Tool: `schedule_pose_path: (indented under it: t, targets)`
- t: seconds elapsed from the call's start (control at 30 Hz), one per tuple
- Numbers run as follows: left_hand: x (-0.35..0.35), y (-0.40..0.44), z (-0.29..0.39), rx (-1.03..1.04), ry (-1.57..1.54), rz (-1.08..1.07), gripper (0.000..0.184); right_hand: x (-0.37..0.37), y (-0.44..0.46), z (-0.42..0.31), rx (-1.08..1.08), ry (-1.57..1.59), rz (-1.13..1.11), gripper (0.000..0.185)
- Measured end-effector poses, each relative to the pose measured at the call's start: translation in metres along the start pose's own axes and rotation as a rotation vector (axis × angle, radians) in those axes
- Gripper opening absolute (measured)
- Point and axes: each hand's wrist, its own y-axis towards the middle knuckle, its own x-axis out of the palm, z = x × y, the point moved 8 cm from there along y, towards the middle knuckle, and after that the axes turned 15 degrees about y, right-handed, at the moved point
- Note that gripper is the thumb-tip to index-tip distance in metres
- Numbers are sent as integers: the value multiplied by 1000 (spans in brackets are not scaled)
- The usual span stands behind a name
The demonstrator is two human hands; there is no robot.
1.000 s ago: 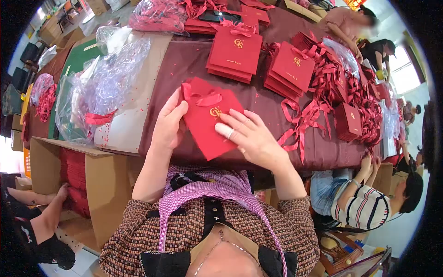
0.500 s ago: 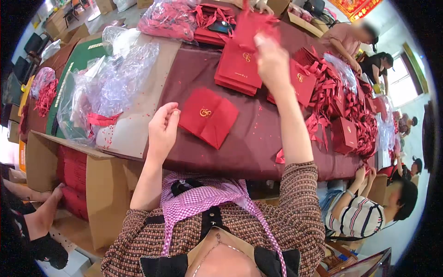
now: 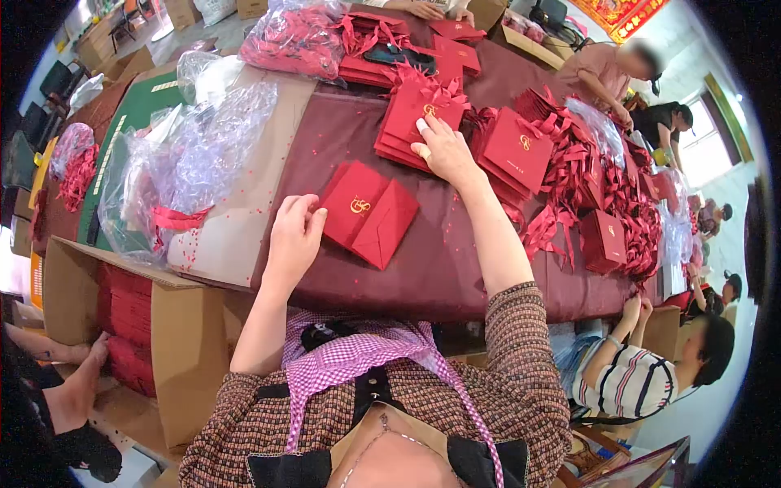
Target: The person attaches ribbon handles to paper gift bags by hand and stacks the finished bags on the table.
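Note:
A red paper gift bag (image 3: 370,213) with a gold emblem lies folded flat on the dark red tablecloth. At its left edge is my left hand (image 3: 293,237), thumb apart from loosely bent fingers, nothing visible in them. My right hand (image 3: 447,153) rests with its fingers extended on the top of a stack of red gift bags (image 3: 399,126) with ribbon handles. To the right of that hand stands a second stack of gift bags (image 3: 514,154) with the same gold emblem.
A pile of ribboned bags (image 3: 606,187) covers the table's right side. Clear plastic bags (image 3: 191,154) lie at the left, with a dark phone (image 3: 399,57) at the back. An open cardboard box (image 3: 187,350) stands below left. Several people are at work around the table.
My right hand has come down and nearer, from the blurred red bag it was moving at the back onto the stack. My left hand's fingers have loosened beside the flat bag.

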Motion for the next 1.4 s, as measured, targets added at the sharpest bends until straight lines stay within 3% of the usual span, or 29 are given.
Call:
schedule_pose_path:
  t: [0.17,0.43,0.7,0.9,1.03,1.1,1.2,1.3,1.4]
  targets:
    - [11,1,-2,50,164,-49,29,-31,-5,-3,-28,141,133,53]
    - [20,3,6,158,341,11,34,-112,-62,-25,-200,362,409,32]
    - [36,16,12,133,443,-99,39,-109,-188,21,276,598,328,26]
    - [58,26,21,244,552,-105,41,-95,-229,65,370,391,417,25]
    - [61,26,25,234,551,-105,38,-82,-222,71,311,217,457,25]
    - [58,24,26,226,550,-90,37,-65,-221,76,453,70,330,28]
    - [56,23,23,200,534,-102,32,-50,-214,63,454,-144,269,23]
    - [55,22,21,225,533,-40,26,-40,-202,35,290,-32,265,22]
    - [57,23,13,121,393,-97,23,-33,-192,-7,55,153,224,17]
